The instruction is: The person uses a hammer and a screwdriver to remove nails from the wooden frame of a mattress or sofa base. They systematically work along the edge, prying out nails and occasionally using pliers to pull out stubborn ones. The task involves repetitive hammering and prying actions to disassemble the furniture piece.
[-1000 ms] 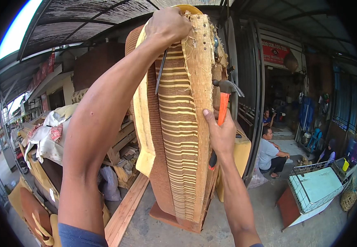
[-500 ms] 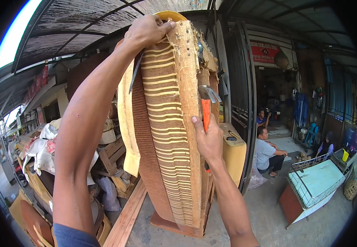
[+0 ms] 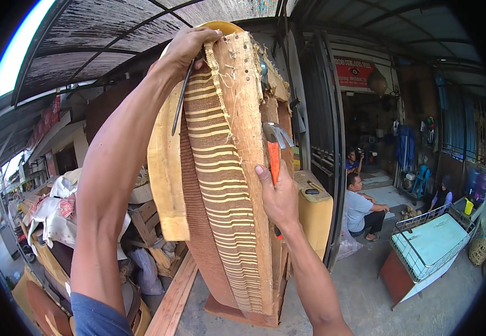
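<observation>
An upright upholstered frame has brown-and-cream striped fabric (image 3: 220,179), a frayed, nail-holed wooden edge (image 3: 237,89) and a loose pale-yellow strip (image 3: 166,162) hanging at its left. My left hand (image 3: 187,47) grips the frame's top edge, fingers bent over the frayed fabric. A thin dark rod (image 3: 178,109) hangs from beneath it; whether the hand holds it is unclear. My right hand (image 3: 281,199) is closed round the orange handle of a claw hammer (image 3: 274,154), head up, its thumb resting against the wooden edge.
Timber boards (image 3: 170,302) lie at lower left beside piled scrap wood and cloth (image 3: 64,207). A yellow block (image 3: 316,224) with small tools stands behind the frame at right. A seated person (image 3: 360,204), two other people and a wire-railed table (image 3: 430,246) are farther right.
The frame's top and both my hands have shifted left in the picture. The left hand has also moved lower, and the hammer sits a little lower, still in my right hand.
</observation>
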